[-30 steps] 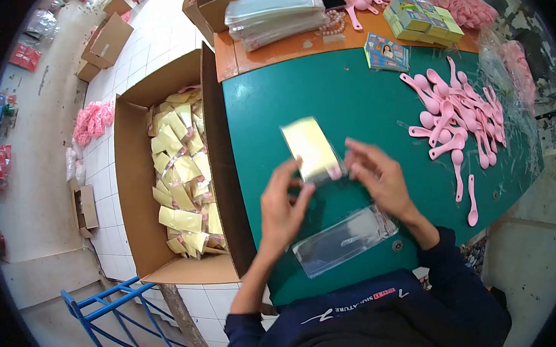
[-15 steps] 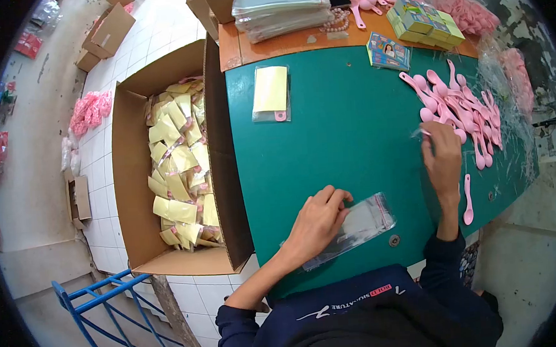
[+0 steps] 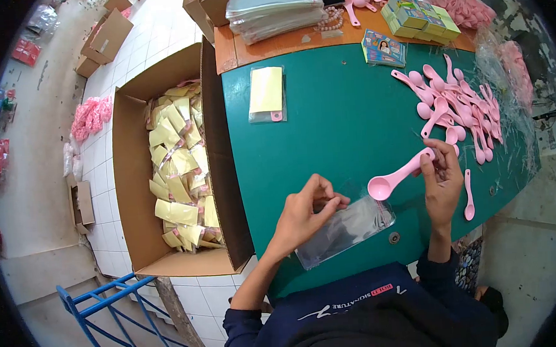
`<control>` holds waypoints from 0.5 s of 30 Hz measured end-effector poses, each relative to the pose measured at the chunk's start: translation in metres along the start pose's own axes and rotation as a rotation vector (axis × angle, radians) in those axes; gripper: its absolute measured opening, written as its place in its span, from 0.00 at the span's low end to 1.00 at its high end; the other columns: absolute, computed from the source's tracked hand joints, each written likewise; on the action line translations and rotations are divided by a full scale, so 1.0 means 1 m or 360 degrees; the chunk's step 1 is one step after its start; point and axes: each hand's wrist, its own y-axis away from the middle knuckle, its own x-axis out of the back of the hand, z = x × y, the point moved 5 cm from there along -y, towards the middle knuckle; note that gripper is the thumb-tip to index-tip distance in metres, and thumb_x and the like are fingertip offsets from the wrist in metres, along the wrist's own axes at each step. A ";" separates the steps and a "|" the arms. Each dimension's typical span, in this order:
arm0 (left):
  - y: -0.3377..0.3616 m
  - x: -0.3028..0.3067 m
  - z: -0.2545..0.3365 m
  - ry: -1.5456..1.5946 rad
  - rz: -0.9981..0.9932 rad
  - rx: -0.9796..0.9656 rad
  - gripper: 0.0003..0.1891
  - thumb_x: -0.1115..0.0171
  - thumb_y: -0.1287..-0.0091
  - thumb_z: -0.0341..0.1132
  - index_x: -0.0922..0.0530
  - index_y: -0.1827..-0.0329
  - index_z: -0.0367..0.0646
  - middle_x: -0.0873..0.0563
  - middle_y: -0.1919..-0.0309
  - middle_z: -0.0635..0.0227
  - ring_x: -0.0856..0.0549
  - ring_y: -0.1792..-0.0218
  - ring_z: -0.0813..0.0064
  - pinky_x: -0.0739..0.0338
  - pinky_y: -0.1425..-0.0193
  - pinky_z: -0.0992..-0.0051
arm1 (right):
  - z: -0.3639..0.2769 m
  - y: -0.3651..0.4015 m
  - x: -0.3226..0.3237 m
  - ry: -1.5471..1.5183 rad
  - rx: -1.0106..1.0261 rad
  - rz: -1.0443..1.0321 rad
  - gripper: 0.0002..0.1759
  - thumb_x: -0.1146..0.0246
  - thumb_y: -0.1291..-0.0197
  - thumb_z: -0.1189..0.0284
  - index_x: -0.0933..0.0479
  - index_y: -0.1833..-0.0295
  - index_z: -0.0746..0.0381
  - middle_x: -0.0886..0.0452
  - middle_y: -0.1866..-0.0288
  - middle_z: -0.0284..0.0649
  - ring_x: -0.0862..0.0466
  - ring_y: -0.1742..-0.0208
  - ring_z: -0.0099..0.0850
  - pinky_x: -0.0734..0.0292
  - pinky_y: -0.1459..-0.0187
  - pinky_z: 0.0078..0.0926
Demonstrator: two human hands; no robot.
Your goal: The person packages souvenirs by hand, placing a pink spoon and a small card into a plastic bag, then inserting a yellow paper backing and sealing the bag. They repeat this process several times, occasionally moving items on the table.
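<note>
My right hand [image 3: 442, 179] grips a pink measuring spoon [image 3: 405, 170] by its handle, with the bowl pointing left above the table. A clear plastic bag [image 3: 340, 238] lies on the green tabletop [image 3: 327, 139] just below that bowl. At the bag's upper edge is my left hand [image 3: 309, 213], thumb and fingers pinched together on the thin film. A pile of pink spoons [image 3: 462, 108] lies beyond my right hand. One loose spoon [image 3: 469, 195] rests to its right. Farther off, a filled packet [image 3: 266, 93] shows a pale yellow card and a bit of pink.
Left of the table stands a cardboard box [image 3: 137, 176] of yellow-card packets. Stacked clear bags [image 3: 274, 11], small boxes [image 3: 418, 18] and a card stack [image 3: 383, 48] sit at the back. A blue metal trolley frame [image 3: 104, 292] stands lower left.
My right hand has come back from the pile, now with a spoon held over the bag. The left hand has raised and pinched its fingers at the bag's edge.
</note>
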 end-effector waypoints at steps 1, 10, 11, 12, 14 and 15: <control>0.000 0.002 0.001 0.0065 0.0003 0.0024 0.10 0.40 0.35 0.27 0.34 0.59 0.38 0.14 0.61 0.56 0.15 0.57 0.74 0.19 0.56 0.76 | -0.001 0.000 -0.002 0.0032 -0.0002 -0.0009 0.11 0.43 0.36 0.79 0.28 0.48 0.68 0.22 0.66 0.36 0.22 0.69 0.20 0.26 0.68 0.15; 0.004 0.006 0.015 0.0155 0.0035 0.0157 0.17 0.41 0.34 0.25 0.34 0.45 0.36 0.14 0.59 0.53 0.15 0.55 0.74 0.19 0.53 0.76 | -0.021 0.005 -0.023 -0.0322 0.0158 -0.0198 0.11 0.42 0.38 0.81 0.29 0.51 0.68 0.23 0.65 0.38 0.21 0.67 0.23 0.23 0.65 0.19; 0.004 0.006 0.012 0.0207 0.0035 0.0158 0.18 0.42 0.34 0.25 0.34 0.43 0.35 0.15 0.58 0.53 0.16 0.54 0.73 0.19 0.52 0.75 | -0.022 0.006 -0.025 -0.0283 0.0173 -0.0257 0.11 0.41 0.38 0.81 0.29 0.50 0.69 0.23 0.65 0.39 0.21 0.67 0.23 0.23 0.65 0.19; 0.003 0.004 0.011 0.0274 0.0018 0.0132 0.17 0.42 0.34 0.25 0.33 0.43 0.35 0.15 0.56 0.53 0.16 0.53 0.73 0.20 0.51 0.75 | -0.022 0.007 -0.026 -0.0300 0.0164 -0.0269 0.11 0.41 0.39 0.81 0.28 0.50 0.69 0.23 0.65 0.39 0.20 0.66 0.23 0.22 0.65 0.20; 0.002 0.000 0.011 0.0410 -0.0014 0.0079 0.17 0.44 0.33 0.25 0.33 0.42 0.34 0.16 0.54 0.52 0.17 0.50 0.72 0.21 0.49 0.75 | -0.021 0.009 -0.030 -0.0333 0.0147 -0.0297 0.12 0.40 0.40 0.81 0.28 0.50 0.69 0.23 0.64 0.39 0.20 0.66 0.24 0.22 0.64 0.20; 0.001 -0.002 0.013 0.0423 -0.0027 0.0051 0.17 0.45 0.33 0.24 0.33 0.42 0.34 0.16 0.53 0.52 0.18 0.48 0.71 0.21 0.48 0.75 | -0.022 0.010 -0.031 -0.0286 0.0149 -0.0334 0.12 0.39 0.41 0.81 0.27 0.51 0.69 0.22 0.65 0.39 0.19 0.66 0.24 0.22 0.64 0.20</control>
